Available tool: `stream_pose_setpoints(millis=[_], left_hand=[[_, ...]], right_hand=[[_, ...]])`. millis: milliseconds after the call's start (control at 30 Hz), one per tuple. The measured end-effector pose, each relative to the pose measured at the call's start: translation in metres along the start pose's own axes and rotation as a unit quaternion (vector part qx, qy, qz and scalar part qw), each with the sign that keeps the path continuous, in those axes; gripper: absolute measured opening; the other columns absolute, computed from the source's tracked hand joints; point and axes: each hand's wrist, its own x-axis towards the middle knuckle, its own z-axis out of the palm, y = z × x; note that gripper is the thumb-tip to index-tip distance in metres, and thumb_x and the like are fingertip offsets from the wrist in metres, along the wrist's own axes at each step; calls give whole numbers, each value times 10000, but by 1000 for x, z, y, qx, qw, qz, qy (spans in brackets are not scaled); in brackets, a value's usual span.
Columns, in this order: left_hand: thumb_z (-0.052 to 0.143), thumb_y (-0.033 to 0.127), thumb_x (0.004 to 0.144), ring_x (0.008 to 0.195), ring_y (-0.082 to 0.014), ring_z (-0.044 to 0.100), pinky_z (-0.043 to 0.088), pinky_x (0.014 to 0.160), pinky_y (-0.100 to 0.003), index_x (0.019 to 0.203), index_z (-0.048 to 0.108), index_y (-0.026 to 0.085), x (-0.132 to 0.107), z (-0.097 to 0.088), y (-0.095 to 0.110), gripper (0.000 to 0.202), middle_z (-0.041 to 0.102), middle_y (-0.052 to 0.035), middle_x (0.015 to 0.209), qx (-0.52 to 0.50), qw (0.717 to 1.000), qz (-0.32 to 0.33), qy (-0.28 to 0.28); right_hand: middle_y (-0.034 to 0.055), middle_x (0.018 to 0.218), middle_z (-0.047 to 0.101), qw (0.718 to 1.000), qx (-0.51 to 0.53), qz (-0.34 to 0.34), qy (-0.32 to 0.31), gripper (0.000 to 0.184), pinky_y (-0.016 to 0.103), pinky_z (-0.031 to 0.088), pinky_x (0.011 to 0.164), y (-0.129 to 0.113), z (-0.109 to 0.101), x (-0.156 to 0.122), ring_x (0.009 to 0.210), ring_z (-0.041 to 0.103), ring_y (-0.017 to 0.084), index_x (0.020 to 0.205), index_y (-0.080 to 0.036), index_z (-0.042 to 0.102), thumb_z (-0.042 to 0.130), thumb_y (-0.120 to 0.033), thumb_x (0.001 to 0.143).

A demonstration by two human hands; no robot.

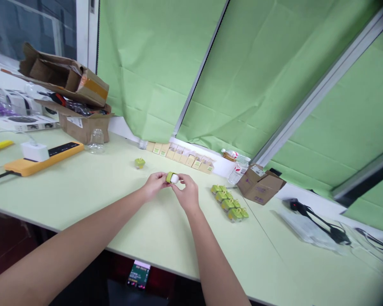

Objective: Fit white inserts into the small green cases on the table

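Over the middle of the pale green table, my left hand and my right hand meet on one small green and white jar. Both hands have their fingers closed around it, the left on the green end and the right on the white end. A single green lid lies on the table beyond my left hand. To the right of my right hand, several green-capped jars stand in a row.
A row of small tan boxes lines the far edge under the green curtain. An open cardboard box and plastic bottles sit at right. At left are a yellow power strip, a glass jar and stacked cartons.
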Motion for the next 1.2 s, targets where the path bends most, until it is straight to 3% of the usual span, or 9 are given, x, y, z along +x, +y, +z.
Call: stream_pose_setpoints(millis=[400, 733, 1200], left_hand=[[841, 287, 613, 805, -167, 647, 494, 910, -374, 754, 658, 112, -3, 0, 4, 291, 686, -66, 817, -32, 999, -20, -21], [807, 280, 681, 861, -157, 623, 490, 884, -335, 853, 681, 132, 0, -3, 13, 260, 675, -54, 902, -47, 997, 14, -59], [804, 317, 682, 849, -169, 626, 500, 857, -346, 835, 680, 121, -3, -1, 14, 278, 672, -68, 899, -30, 997, 14, -69]], right_hand=[[31, 1018, 700, 1000, 15, 16, 15, 319, 358, 552, 810, -4, 3, -2, 885, 652, 194, 1078, -232, 626, 642, -208, 761], [58, 1096, 668, 997, 52, -7, 56, 366, 356, 570, 825, -16, 5, 0, 922, 646, 188, 1137, -215, 594, 660, -229, 777], [53, 1011, 650, 999, 36, -13, 24, 296, 349, 552, 827, -18, -2, 3, 912, 620, 190, 1034, -222, 606, 650, -168, 746]])
